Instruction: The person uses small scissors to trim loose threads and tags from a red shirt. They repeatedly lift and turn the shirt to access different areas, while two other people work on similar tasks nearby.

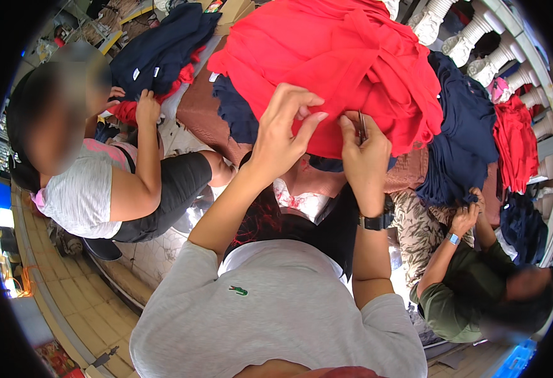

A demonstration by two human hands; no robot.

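Observation:
A large heap of bright red cloth garments (327, 63) lies in front of me, on top of dark navy cloth (235, 110). My left hand (286, 126) is raised at the heap's near edge, with thumb and forefinger curved but apart. Nothing shows between those fingers. Close beside it, my right hand (366, 154) is closed around a small pair of dark metal thread snips (362, 125), blades pointing away from me. Its fingertips are against the red cloth; whether they also pinch some of it I cannot tell.
A person (100, 170) at left handles navy and red garments (163, 47). Another person (478, 290) at right holds the edge of a navy pile (459, 126). A brown cloth (204, 113) covers the work surface. White balusters (478, 38) line the far right, with red garments (515, 145) beside them.

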